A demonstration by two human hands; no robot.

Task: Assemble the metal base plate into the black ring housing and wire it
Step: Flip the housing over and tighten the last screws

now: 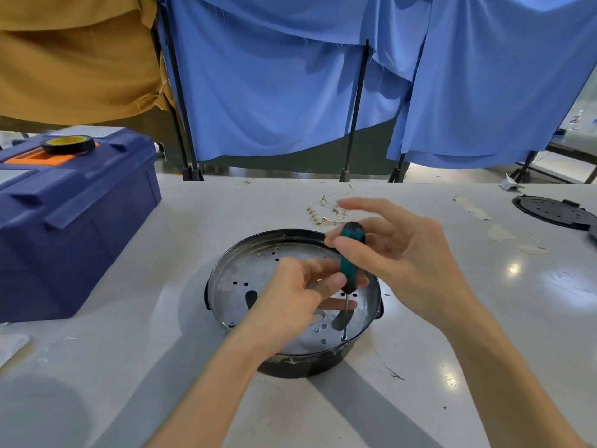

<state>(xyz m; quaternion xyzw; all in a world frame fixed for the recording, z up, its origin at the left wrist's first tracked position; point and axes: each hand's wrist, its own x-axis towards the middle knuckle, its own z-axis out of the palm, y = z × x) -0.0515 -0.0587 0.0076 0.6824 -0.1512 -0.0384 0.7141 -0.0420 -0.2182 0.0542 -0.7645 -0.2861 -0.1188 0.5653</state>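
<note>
The black ring housing stands on the table in front of me, with the perforated metal base plate lying inside it. A green-handled screwdriver stands upright, its tip in a hole near the plate's front right rim. My left hand pinches the lower part of the handle between thumb and fingers. My right hand holds the top of the handle with thumb and fingers, the other fingers spread and blurred. A bundle of thin wires with brass terminals lies behind the housing.
A blue toolbox sits at the left with a roll of black tape on its lid. A black perforated lid lies at the far right. Strips of tape stick to the table. Blue and tan cloths hang behind.
</note>
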